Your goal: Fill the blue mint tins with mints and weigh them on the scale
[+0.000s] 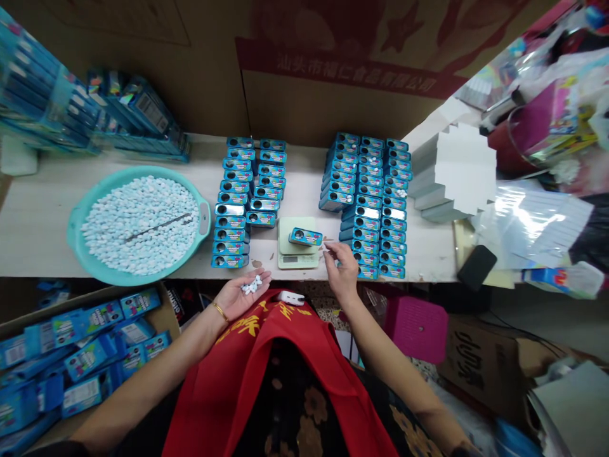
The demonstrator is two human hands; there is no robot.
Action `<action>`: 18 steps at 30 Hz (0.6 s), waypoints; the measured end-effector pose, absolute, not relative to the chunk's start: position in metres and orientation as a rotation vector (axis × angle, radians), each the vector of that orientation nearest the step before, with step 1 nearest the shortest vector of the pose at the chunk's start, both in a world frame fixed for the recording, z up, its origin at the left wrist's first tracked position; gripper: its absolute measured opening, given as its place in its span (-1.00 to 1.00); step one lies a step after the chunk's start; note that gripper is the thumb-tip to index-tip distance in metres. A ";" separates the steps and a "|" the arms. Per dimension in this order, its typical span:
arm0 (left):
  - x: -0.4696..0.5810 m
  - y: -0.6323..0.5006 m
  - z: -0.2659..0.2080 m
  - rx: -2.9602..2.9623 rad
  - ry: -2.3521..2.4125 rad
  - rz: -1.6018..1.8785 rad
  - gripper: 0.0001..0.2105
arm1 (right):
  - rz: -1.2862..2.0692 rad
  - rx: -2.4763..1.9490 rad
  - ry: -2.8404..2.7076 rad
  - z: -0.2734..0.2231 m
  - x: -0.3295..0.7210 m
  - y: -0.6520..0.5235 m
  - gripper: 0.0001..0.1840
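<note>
Several white and pale-blue tablets point(252, 284) lying loose in the upturned palm of the left grip point(238, 299), fingers spread out flat toward the right. Thumb and forefinger of the right grip point(341, 270) brought close together; cannot tell whether pinching anything. Just left of those fingertips, the blue tin point(305, 237), set on the scale point(295, 261).

Nearer than the left grip and off to its left, an open carton point(169, 311), filled with jumbled blue packets point(90, 355). Farther out to the left, a turquoise basin point(205, 219), spread full of similar tablets, with a dark strip point(158, 227) lying across.

Just beyond the left grip, two columns of tins point(231, 235). Close against the right side of the right grip and running away beyond it, three columns of tins point(366, 225), some with tablets scattered on top. Well to the right of the right grip, a black slab point(477, 265) by the edge of the table point(304, 184); farther, stacked white card point(454, 174). Beyond both grips, a large cardboard box point(295, 105), walling off the far side.

Long axis of the tin running roughly left to right, slightly slanted; right end toward the right grip and a little nearer the body, dark spot at the left end, facing away from that grip.
</note>
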State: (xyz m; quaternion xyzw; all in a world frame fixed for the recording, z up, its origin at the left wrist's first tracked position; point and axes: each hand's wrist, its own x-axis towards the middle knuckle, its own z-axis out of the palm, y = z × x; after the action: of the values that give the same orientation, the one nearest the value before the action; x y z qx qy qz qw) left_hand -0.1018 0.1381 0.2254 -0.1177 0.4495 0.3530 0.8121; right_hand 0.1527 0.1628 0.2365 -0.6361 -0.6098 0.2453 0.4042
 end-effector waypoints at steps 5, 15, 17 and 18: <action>-0.101 0.140 0.225 -0.274 0.959 0.758 -0.73 | 0.703 -1.680 -1.540 0.201 0.165 0.181 -0.47; -0.071 0.187 0.209 -0.321 0.920 0.842 -0.84 | 0.603 -1.458 -2.165 0.237 0.132 0.201 -0.59; -0.062 0.200 0.210 -0.324 0.897 0.883 -0.85 | 0.474 -1.433 -2.390 0.260 0.125 0.196 -0.55; -0.058 0.206 0.211 -0.322 0.893 0.891 -0.85 | 0.418 -1.434 -2.473 0.267 0.123 0.194 -0.55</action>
State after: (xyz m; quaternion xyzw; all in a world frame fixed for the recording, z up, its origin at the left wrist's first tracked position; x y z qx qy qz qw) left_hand -0.0581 0.2055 0.2115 -0.1498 0.4155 0.4147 0.7956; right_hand 0.1230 0.1941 0.2671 -0.4925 -0.8491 0.1436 0.1258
